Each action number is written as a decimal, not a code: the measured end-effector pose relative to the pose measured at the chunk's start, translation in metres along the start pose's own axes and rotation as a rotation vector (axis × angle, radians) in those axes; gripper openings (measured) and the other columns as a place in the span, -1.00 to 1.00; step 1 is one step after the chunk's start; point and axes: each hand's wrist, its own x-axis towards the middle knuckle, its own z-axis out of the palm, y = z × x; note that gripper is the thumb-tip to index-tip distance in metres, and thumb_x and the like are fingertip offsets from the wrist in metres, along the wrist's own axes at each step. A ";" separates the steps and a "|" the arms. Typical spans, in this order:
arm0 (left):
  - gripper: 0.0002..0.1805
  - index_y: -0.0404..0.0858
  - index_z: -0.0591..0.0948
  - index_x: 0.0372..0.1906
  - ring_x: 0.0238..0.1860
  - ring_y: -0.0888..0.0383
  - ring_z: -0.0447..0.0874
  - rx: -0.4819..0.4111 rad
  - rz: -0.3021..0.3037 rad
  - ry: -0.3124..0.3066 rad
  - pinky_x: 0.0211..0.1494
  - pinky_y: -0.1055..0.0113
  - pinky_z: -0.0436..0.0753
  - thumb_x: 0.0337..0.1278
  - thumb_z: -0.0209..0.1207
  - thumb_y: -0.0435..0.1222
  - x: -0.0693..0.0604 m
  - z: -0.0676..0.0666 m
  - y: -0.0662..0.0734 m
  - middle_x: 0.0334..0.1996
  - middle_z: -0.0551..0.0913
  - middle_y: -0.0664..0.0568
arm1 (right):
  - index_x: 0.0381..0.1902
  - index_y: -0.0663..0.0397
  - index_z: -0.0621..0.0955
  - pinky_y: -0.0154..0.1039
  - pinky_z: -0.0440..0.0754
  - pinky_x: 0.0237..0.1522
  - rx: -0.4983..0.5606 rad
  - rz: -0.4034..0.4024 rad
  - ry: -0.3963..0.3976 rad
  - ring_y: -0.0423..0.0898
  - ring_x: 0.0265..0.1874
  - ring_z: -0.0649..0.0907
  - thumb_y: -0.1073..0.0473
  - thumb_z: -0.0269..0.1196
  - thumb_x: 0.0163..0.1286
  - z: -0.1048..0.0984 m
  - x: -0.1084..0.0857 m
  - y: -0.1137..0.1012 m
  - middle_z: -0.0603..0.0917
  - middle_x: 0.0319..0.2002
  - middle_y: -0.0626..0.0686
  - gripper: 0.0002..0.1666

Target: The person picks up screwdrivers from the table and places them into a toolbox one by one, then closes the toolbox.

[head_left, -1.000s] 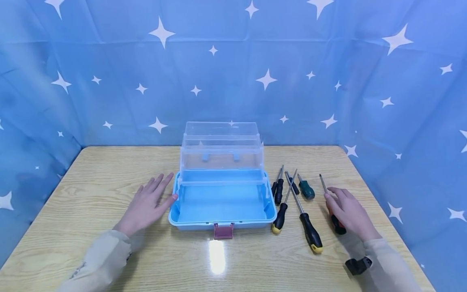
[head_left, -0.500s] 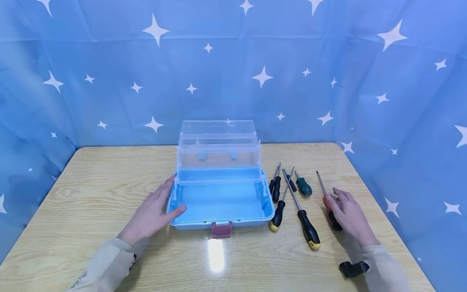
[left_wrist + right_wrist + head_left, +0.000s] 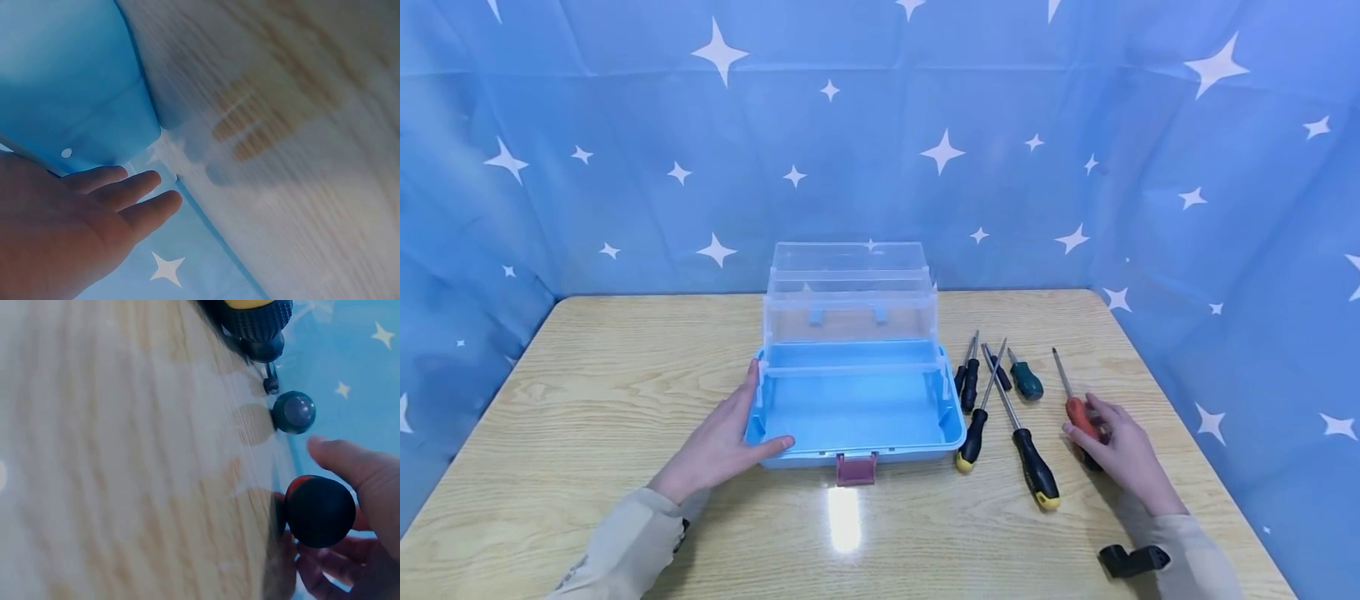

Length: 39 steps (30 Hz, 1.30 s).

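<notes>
A light blue toolbox [image 3: 857,408] stands with its clear lid [image 3: 850,283] raised. My left hand [image 3: 718,446] lies along its left side, thumb over the front left rim and the other fingers straight beside the outer wall. On the right, my right hand [image 3: 1123,454] is around a red-and-black screwdriver [image 3: 1077,411] lying on the table. The right wrist view shows the black butt of its handle [image 3: 320,512] between thumb and fingers, the thumb apart from it. Whether the fingers touch the handle is hard to tell.
Beside the toolbox lie black-and-yellow screwdrivers [image 3: 1036,471], a green-handled screwdriver [image 3: 1027,381] and smaller black-handled ones [image 3: 971,385]. A purple latch [image 3: 856,470] hangs at the toolbox front. Behind the wooden table [image 3: 625,350] hangs a blue star-printed curtain [image 3: 850,142].
My left hand has moved right and up against the toolbox, its thumb now over the rim. My right hand has shifted slightly down along the red-and-black screwdriver, uncovering more of its red handle.
</notes>
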 end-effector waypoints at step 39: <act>0.29 -0.15 -0.42 0.51 0.43 -0.33 -0.15 -0.189 -0.030 -0.091 0.34 -0.24 0.07 0.06 0.29 0.14 0.000 -0.002 -0.002 0.50 -0.29 -0.29 | 0.24 0.38 0.46 -0.19 0.29 -0.30 0.118 0.269 0.063 0.14 -0.21 0.45 0.19 0.23 0.34 0.008 0.009 -0.002 0.53 0.00 0.44 -0.42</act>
